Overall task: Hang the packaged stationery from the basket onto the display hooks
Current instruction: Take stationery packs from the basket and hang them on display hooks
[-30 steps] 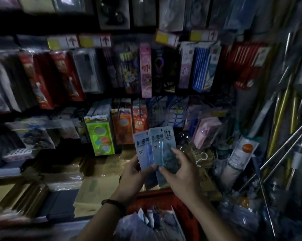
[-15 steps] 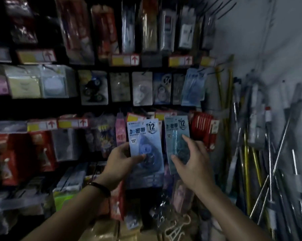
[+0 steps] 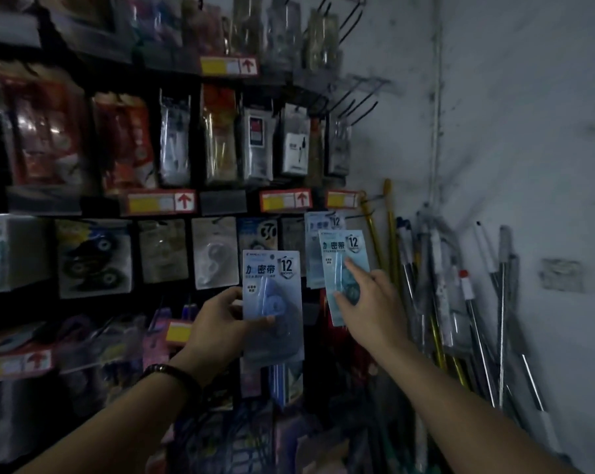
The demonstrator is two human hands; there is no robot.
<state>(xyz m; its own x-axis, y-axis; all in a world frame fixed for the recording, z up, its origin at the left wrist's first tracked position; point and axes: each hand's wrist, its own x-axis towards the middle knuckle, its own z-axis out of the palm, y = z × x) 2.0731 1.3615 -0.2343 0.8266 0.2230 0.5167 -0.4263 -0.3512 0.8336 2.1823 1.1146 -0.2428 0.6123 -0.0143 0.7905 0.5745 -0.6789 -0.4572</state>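
Observation:
My left hand (image 3: 221,323) pinches a pale blue carded correction-tape pack (image 3: 272,302) by its lower left side, held upright in front of the rack. My right hand (image 3: 368,302) grips a second, greenish-blue pack (image 3: 344,265), raised up and right. It overlaps a matching pack (image 3: 318,230) that hangs on a display hook (image 3: 354,217) just behind it. The basket is out of view.
Rows of packaged goods hang on the dark rack, with yellow-and-red price tags (image 3: 286,200) along the rails. Bare black hooks (image 3: 357,104) stick out at the upper right. Long rods and poles (image 3: 439,302) lean against the white wall (image 3: 511,131) on the right.
The view has swung up from the basket to the upper rack. Both hands rose with their packs, and the right hand moved its pack up and right to the hanging matching pack.

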